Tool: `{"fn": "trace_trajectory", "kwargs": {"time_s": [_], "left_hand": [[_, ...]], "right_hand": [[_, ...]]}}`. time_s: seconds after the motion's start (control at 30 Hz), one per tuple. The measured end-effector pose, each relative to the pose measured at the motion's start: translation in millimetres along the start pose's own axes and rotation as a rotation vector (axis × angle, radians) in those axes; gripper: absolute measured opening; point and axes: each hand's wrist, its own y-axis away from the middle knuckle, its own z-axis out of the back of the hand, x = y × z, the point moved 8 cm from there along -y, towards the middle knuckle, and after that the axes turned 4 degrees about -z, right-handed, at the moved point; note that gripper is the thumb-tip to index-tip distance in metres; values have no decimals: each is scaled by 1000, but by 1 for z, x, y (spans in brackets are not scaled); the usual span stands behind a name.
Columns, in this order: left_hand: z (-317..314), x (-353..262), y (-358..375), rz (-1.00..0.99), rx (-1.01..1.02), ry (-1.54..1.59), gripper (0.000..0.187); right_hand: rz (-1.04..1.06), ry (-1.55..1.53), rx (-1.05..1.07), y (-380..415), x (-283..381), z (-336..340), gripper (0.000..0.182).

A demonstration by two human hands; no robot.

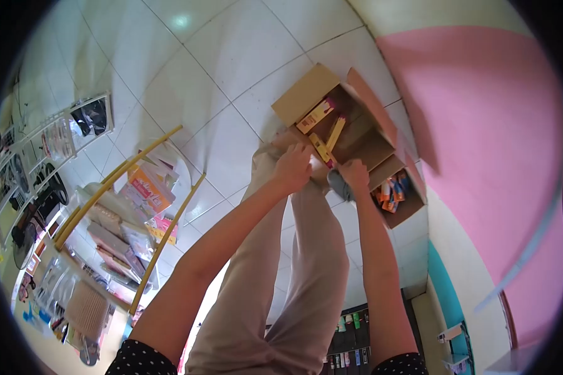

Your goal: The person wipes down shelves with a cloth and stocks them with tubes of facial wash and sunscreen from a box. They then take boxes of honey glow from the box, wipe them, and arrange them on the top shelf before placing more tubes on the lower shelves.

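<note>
An open cardboard box (372, 147) stands on the floor before my feet, its flaps spread. Inside lie a few slim yellow cartons (322, 149), one with a purple end. My left hand (294, 167) is closed at the near left edge of this box, beside a flap; its fingertips are partly hidden. My right hand (355, 175) is closed at the near rim, right of the left hand, just above my grey shoe (340, 186). A second cardboard box (399, 215), holding orange and blue packets (391, 192), is right of my right hand.
White tiles (231, 69) cover the floor. A pink wall (481, 100) rises close on the right. Yellow-edged shelving (169, 244) with packaged goods and a white wire rack (75, 134) stand on the left. Dark shelves (350, 340) with small items are behind my legs.
</note>
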Motion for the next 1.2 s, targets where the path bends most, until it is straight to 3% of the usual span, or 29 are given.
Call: {"fn": "trace_trajectory", "kwargs": {"time_s": [0.1, 0.17, 0.27, 0.33, 0.4, 0.47, 0.5, 0.57, 0.6, 0.67, 0.8, 0.87, 0.97, 1.0, 1.03, 1.1, 1.17, 1.2], "left_hand": [[-25, 16, -38, -52, -40, -21, 41], [-37, 25, -62, -82, -68, -38, 42], [-47, 41, -96, -45, -80, -156, 49], [-48, 62, -113, 121, -147, -114, 58], [-58, 74, -129, 141, -193, -98, 63], [-70, 77, -137, 162, -240, -81, 68], [-72, 76, -140, 202, -300, -143, 69], [-74, 75, -143, 249, -354, -209, 71], [-72, 75, -144, 286, -394, -274, 73], [-71, 76, -147, 327, -431, -343, 74], [-73, 82, -156, 371, -384, -311, 67], [-71, 82, -157, 399, -370, -312, 64], [-72, 82, -158, 360, -439, -332, 62], [-78, 93, -162, 370, -396, -157, 66], [-87, 105, -165, 378, -350, 18, 71], [-93, 116, -171, 324, -318, -27, 75], [-92, 125, -176, 266, -290, -78, 79], [-98, 130, -179, 249, -221, -2, 82]], "right_hand": [[-29, 109, -24, -40, 22, -16, 53], [39, 192, 111, -59, 35, -34, 62], [157, 243, 159, -97, 35, -59, 64], [190, 343, 195, -100, 31, -46, 65], [222, 448, 233, -105, 17, -35, 65], [415, 160, 331, -112, 6, -27, 61], [414, 163, 339, -119, -4, -29, 61], [407, -370, 354, -131, -13, -28, 57], [407, -368, 362, -138, -14, -38, 57], [419, -515, 107, -154, -8, -39, 53], [332, -605, 35, -163, 20, -66, 60], [142, -442, -151, -149, 25, -55, 71], [73, -590, -119, -156, 26, -67, 79], [69, -583, -116, -161, 22, -72, 79], [168, -724, -75, -172, 20, -83, 77], [266, -864, -30, -177, 18, -87, 76], [227, -1042, 198, -170, 23, -93, 67], [226, -1043, 199, -167, 25, -87, 67]]}}
